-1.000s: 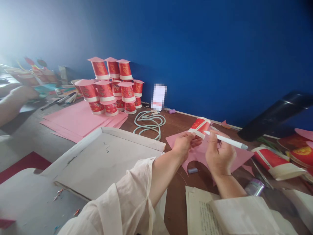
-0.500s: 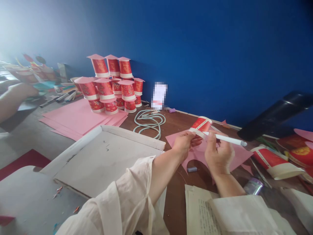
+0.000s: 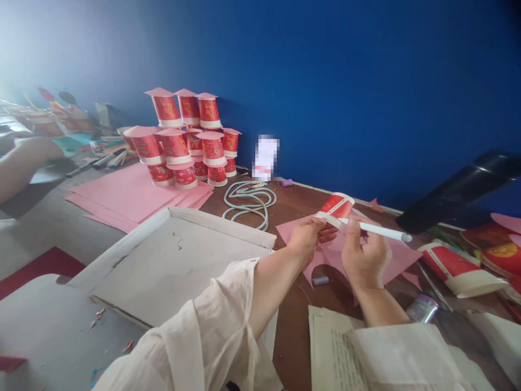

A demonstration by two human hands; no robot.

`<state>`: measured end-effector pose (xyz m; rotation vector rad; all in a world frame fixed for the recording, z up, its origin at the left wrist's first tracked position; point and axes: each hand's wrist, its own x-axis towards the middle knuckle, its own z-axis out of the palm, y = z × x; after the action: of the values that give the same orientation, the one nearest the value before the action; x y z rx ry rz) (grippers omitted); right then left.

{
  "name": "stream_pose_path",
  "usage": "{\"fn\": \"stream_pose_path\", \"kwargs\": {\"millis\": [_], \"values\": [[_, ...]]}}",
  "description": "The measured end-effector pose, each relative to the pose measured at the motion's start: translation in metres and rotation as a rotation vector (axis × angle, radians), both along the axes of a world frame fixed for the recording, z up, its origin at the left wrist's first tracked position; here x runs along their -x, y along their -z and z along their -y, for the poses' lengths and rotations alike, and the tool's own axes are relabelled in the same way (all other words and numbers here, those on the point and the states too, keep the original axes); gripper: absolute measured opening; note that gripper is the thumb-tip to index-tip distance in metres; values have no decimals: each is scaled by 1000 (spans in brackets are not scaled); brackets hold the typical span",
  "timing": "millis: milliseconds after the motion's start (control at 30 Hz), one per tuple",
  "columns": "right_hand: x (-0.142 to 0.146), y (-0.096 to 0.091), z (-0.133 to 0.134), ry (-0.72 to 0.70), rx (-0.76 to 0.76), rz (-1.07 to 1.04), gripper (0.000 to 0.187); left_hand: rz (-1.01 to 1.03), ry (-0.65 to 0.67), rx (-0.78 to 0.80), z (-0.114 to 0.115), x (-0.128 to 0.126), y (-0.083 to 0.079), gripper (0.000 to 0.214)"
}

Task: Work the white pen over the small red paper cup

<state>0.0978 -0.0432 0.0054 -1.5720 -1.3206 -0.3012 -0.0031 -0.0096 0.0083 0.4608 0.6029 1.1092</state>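
One red paper cup (image 3: 336, 206) in left hand (image 3: 307, 239), one white marker (image 3: 380, 230) in right hand (image 3: 364, 252). At least thirteen stacked cups (image 3: 174, 145) left of and beyond the left hand: three on top, five middle, five below, pink paper pieces over the tiers. One coiled cable (image 3: 248, 203) nearer that hand, one phone (image 3: 265, 160) behind it, screen blurred out. Two small caps: purple (image 3: 287, 182) beyond the left hand, grey (image 3: 321, 280) between the forearms. One black bottle (image 3: 459, 190) beyond the right hand, leaning.

Shallow cardboard tray (image 3: 223, 224), left of the left forearm, has dark marks on its floor. Loose red cup (image 3: 456, 266) lies right of the right hand; inside can't be seen. Far-left containers (image 3: 44, 125) too blurred to read.

Hands apart but close, over pink sheet (image 3: 293, 231). Left fingers grip the held cup near its white band, cup tilted. Right hand pinches marker like a pen, tip at the band; contact unclear. Another person's arm (image 3: 24, 157) far left.
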Motion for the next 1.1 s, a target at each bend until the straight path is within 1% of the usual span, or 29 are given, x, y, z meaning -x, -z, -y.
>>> {"fn": "stream_pose_path", "kwargs": {"millis": [400, 533, 833, 1100], "values": [[0, 1, -1, 25, 14, 19, 44, 0, 1, -6, 2, 0, -1, 12], [0, 2, -3, 24, 10, 25, 43, -14, 12, 0, 2, 1, -2, 14], [-2, 2, -3, 23, 12, 46, 40, 11, -7, 21, 2, 1, -3, 10], [-4, 2, -3, 49, 39, 68, 44, 12, -11, 18, 2, 2, -4, 11]]}}
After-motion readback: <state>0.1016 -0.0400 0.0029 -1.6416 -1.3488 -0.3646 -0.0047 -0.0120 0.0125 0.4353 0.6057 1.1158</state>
